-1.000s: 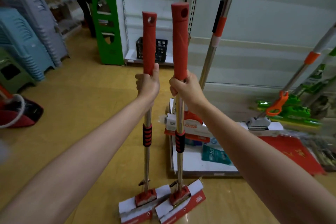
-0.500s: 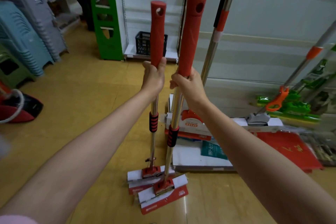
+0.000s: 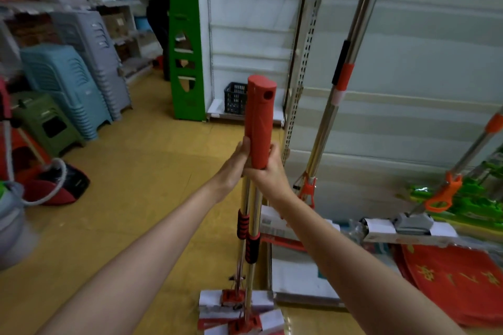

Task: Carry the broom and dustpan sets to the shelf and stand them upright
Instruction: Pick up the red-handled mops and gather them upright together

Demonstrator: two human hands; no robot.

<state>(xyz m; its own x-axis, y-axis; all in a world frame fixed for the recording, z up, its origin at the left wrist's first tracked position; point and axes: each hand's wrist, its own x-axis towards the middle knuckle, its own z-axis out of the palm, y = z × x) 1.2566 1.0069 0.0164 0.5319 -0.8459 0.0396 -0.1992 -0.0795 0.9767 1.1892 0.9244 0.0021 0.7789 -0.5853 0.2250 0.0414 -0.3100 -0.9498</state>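
Observation:
Two long-handled cleaning tools with red grips (image 3: 260, 122) and steel poles stand upright, pressed side by side in front of me. Their heads (image 3: 239, 310), wrapped in white and red card, rest on the yellow floor. My left hand (image 3: 236, 163) grips the left pole just under its red grip. Wrapped around the right pole at the same height is my right hand (image 3: 268, 171). The white shelf unit (image 3: 408, 90) stands just to the right, beyond both poles.
Other mops lean on the shelf: a steel pole with an orange band (image 3: 343, 76) and an orange-handled one (image 3: 446, 190). Red mats (image 3: 451, 280) lie low right. Stacked plastic stools (image 3: 70, 84) and a red dustpan (image 3: 54, 187) sit left. A black crate (image 3: 236, 98) is farther back.
The two poles, held apart a second ago, have come together so their red grips touch. Both hands closed in towards each other, and the heads slid together on the floor.

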